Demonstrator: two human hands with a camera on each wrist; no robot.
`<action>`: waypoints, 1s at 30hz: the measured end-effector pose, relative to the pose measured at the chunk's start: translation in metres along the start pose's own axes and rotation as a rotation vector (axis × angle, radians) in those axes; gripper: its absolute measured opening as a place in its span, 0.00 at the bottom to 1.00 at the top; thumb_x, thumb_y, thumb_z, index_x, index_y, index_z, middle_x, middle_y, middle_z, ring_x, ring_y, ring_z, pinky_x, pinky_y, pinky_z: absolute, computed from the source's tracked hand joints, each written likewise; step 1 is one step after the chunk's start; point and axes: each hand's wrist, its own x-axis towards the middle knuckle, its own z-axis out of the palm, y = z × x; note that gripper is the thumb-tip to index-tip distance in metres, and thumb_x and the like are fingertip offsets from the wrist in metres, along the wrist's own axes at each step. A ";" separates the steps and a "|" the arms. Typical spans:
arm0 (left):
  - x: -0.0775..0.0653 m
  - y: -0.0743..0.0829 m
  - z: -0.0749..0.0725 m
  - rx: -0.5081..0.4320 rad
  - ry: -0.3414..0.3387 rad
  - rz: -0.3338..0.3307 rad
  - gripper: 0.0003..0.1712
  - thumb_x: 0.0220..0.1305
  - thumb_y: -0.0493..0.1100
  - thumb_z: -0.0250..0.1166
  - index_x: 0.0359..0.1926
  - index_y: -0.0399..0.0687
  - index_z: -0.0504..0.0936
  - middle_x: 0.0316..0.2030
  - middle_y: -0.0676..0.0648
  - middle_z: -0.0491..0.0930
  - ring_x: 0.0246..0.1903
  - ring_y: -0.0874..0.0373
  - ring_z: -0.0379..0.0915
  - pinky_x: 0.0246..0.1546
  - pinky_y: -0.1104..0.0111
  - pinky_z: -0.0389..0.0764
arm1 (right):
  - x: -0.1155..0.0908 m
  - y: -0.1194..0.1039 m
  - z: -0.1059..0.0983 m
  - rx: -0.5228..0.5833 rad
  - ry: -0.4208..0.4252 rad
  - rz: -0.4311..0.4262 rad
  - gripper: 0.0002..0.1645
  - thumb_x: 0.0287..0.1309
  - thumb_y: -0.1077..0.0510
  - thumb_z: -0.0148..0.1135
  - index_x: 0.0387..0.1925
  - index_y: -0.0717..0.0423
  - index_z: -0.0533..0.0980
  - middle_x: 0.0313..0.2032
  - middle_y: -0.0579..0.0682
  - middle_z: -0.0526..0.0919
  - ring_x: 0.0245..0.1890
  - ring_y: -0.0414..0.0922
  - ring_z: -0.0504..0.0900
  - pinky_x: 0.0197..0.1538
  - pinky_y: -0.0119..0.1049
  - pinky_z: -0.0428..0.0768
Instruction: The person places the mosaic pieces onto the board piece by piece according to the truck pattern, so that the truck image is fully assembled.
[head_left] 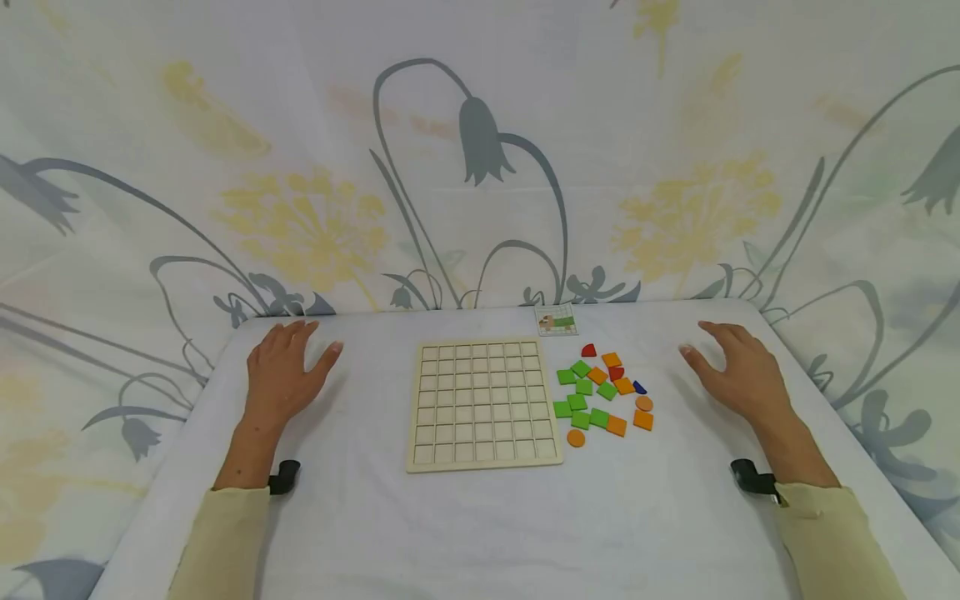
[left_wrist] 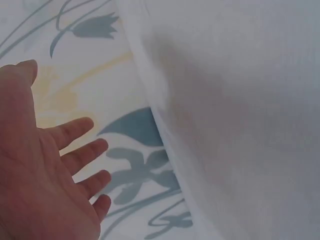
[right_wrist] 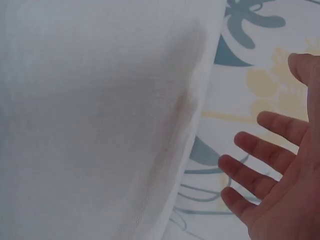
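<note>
My left hand (head_left: 283, 373) is held over the left side of the table, fingers spread and holding nothing. On the other side, my right hand (head_left: 738, 371) has its thumb apart from the fingers and is likewise bare. Between them lies a pale wooden grid board (head_left: 484, 404) whose squares hold no pieces. Right of the board, nearer my right hand, are loose flat pieces: several green squares (head_left: 583, 387), several orange squares (head_left: 617, 426), orange circles (head_left: 575, 437), red rounded pieces (head_left: 588, 351) and a blue piece (head_left: 639, 387). The left wrist view shows the left palm (left_wrist: 45, 185); the right wrist view, the right palm (right_wrist: 295, 195).
A small picture card (head_left: 556, 320) with a brown and green figure lies behind the board, by the table's back edge. White cloth covers the table (head_left: 465, 533). A flower-patterned curtain (head_left: 315, 108) rises behind and along both sides. Each wrist carries a black camera mount (head_left: 285, 477).
</note>
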 end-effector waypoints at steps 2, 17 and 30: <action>0.001 0.004 0.003 -0.015 0.021 0.033 0.39 0.78 0.63 0.59 0.72 0.35 0.73 0.71 0.28 0.70 0.75 0.27 0.57 0.70 0.30 0.55 | 0.001 -0.004 0.002 0.015 -0.007 -0.003 0.39 0.77 0.39 0.56 0.72 0.66 0.69 0.68 0.75 0.69 0.66 0.76 0.68 0.66 0.75 0.66; -0.016 0.051 0.024 -0.081 -0.116 0.175 0.35 0.76 0.57 0.64 0.72 0.39 0.75 0.70 0.34 0.74 0.73 0.34 0.64 0.71 0.35 0.62 | 0.001 -0.044 0.014 0.076 -0.014 -0.148 0.33 0.73 0.46 0.66 0.68 0.63 0.75 0.65 0.69 0.76 0.65 0.71 0.73 0.67 0.73 0.68; -0.037 0.068 0.029 -0.073 -0.300 0.240 0.42 0.74 0.64 0.65 0.78 0.47 0.69 0.76 0.40 0.68 0.78 0.35 0.57 0.73 0.34 0.58 | -0.013 -0.079 0.023 0.152 -0.182 -0.224 0.29 0.69 0.54 0.70 0.67 0.59 0.77 0.63 0.59 0.79 0.65 0.63 0.75 0.66 0.66 0.74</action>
